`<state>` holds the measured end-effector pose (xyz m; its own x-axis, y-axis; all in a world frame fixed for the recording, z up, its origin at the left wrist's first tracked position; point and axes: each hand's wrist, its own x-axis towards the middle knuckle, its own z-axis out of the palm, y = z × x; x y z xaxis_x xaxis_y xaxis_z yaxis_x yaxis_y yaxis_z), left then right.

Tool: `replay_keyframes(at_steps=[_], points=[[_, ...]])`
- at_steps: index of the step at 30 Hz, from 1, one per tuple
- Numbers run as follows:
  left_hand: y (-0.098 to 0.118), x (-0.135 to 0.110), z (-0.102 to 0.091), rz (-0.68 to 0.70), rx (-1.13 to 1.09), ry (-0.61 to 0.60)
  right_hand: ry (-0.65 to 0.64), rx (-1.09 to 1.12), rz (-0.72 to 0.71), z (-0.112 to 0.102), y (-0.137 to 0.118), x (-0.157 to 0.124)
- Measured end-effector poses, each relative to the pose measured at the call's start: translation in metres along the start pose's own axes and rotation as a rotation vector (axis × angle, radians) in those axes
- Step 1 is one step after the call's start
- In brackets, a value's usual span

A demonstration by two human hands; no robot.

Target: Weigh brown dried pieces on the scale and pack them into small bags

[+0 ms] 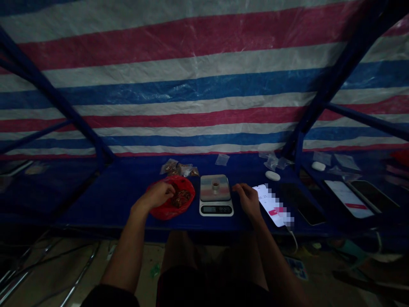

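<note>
Left grip: the left hand point(156, 195) is curled, fingers down over a red plastic bag point(172, 198); whether it pinches anything is hidden behind the knuckles and the dim light.
Right grip: the right hand point(247, 200) is loose and narrow, with nothing showing in it. Its fingertips point(236, 187) sit just beside the scale, though contact cannot be made out.
Under the left hand: dark brown lumps point(180, 198) lie in the bag's open middle, their exact kind hard to tell.
Between the hands: a digital kitchen scale point(215, 195) carries a small round object point(215, 186), too small to name. The display point(215, 209) is unreadable.
Behind the bag: small clear bags with brown contents point(179, 168) lie piled together, partly overlapping.
Right of the right hand: a phone with a white, partly pixelated screen point(271, 204) lies on the desk point(102, 204) with a cable point(293, 236) at its lower end. Darker phones point(302, 204) lie beyond it.
Further back: a white oval case point(272, 175) and empty-looking clear bags point(271, 162) lie in shadow.
Background: a striped tarp point(191, 85) hangs behind blue metal poles point(338, 76).
</note>
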<state>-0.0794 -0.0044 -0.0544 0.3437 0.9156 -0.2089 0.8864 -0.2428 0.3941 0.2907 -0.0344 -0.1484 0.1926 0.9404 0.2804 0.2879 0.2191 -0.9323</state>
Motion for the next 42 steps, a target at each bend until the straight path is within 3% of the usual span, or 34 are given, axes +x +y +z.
replay_keyframes(at_steps=[6, 15, 22, 34, 42], points=[[-0.017, 0.018, 0.022, -0.005, 0.079, 0.077, 0.003, -0.021, 0.011, 0.000, -0.002, -0.001], [-0.022, 0.035, 0.023, 0.026, 0.177, 0.143, 0.009, 0.005, 0.015, 0.000, -0.004, -0.001], [-0.023, 0.045, 0.026, 0.052, 0.195, 0.106, 0.008, 0.008, 0.036, 0.002, -0.001, 0.000], [-0.016, 0.041, 0.006, 0.067, 0.150, 0.053, 0.006, 0.001, 0.039, 0.000, -0.006, 0.000], [-0.003, 0.023, -0.022, -0.001, 0.153, -0.020, -0.003, -0.005, 0.028, 0.000, -0.006, 0.000]])
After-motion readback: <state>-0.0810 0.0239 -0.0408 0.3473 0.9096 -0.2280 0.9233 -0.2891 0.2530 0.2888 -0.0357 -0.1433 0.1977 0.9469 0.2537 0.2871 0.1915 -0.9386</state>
